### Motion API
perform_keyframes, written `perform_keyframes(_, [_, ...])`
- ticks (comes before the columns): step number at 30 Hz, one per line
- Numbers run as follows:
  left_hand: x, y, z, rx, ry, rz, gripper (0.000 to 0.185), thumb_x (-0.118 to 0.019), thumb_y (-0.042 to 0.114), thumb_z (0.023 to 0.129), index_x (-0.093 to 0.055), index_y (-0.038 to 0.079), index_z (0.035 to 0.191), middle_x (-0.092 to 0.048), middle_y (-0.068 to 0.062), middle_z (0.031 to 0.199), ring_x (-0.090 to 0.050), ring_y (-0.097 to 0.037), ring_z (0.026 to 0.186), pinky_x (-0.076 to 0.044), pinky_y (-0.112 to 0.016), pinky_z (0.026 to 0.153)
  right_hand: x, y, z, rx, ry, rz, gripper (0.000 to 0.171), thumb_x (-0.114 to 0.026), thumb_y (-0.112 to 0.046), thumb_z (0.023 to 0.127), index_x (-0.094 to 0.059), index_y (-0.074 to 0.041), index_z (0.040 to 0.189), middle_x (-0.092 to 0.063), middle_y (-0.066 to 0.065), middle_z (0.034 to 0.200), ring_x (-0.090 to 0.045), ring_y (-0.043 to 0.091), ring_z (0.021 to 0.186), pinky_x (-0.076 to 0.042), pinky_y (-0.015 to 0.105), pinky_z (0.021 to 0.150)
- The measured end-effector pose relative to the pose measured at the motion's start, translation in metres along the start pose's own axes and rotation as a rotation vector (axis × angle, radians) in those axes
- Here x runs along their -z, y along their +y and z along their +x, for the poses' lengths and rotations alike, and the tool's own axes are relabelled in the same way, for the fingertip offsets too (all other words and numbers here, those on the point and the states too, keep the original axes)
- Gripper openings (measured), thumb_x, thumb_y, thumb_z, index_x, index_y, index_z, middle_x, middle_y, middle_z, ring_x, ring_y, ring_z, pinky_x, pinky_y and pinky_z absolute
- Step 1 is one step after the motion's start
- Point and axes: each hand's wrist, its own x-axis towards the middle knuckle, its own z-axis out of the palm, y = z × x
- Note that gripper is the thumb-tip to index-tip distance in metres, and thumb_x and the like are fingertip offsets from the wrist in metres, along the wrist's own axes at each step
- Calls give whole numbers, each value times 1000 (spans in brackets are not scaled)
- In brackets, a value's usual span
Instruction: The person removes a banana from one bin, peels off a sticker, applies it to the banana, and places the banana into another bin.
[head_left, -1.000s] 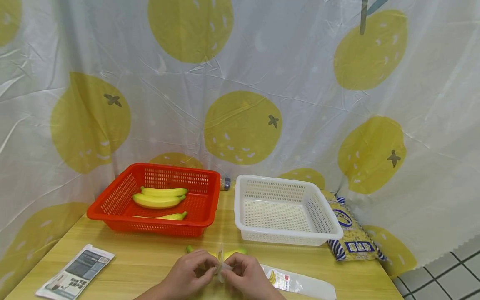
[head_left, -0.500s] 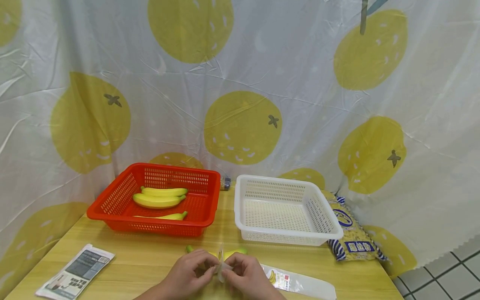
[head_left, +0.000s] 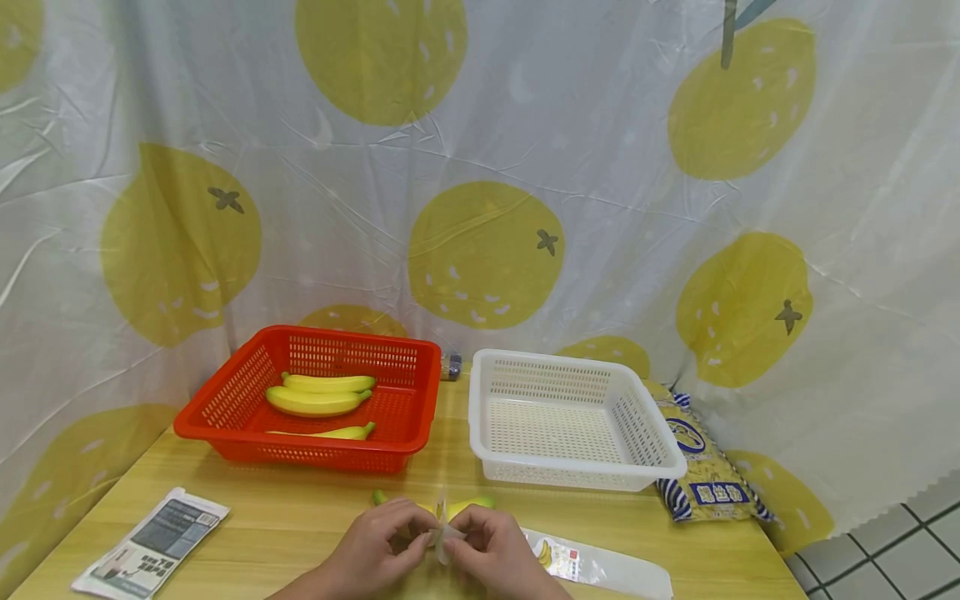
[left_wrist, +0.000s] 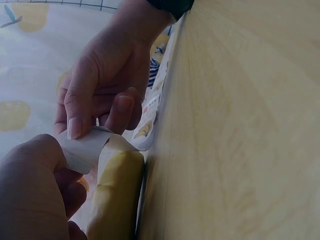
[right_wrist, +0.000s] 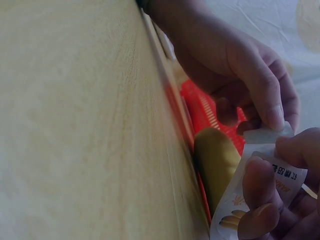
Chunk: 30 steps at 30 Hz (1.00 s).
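At the front of the table, my left hand (head_left: 378, 546) and right hand (head_left: 498, 550) meet fingertip to fingertip. Between them they pinch the ends of a white paper label (right_wrist: 231, 212), printed with small bananas and lettering. A yellow banana (left_wrist: 116, 200) with green tips lies right beside it on the table, its middle partly hidden by hands and label in the head view. From the banana's side the label rises to my fingers. Close by my right hand lies a second, flat banana label strip (head_left: 600, 567).
A red basket (head_left: 315, 450) with 3 bananas (head_left: 315, 402) stands at the back left. Beside it is a white basket (head_left: 577, 472). A yellow bag of noodles (head_left: 705, 471) leans at the right, and a flat printed packet (head_left: 153, 546) lies front left. A patterned curtain (head_left: 480, 158) hangs behind.
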Motion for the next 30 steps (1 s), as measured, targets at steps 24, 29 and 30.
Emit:
perform_keyframes(24, [1,-1,0,-52,14,13,35,-77,-3,85,-71,22,109,-68,13,93,-57,4,79,-48,-12,61,2,2,-1,24,8,-44,14,-67,-18,101,-71,-5,102,-68,29,88,-55,-4,60,-50,17,55])
perform_keyframes(29, [2,0,0,-28,9,25,34,-77,-1,86,-71,24,109,-68,16,93,-57,4,79,-49,-13,62,2,2,0,39,5,-49,14,-67,-17,101,-71,-4,102,-68,29,89,-56,-4,60,-51,17,55])
perform_keyframes(30, [2,0,0,-23,7,27,34,-77,-1,87,-71,24,109,-68,16,93,-57,4,79,-49,-13,62,2,2,0,40,5,-50,14,-67,-18,101,-71,-4,102,-69,29,89,-56,-4,60,-51,17,55])
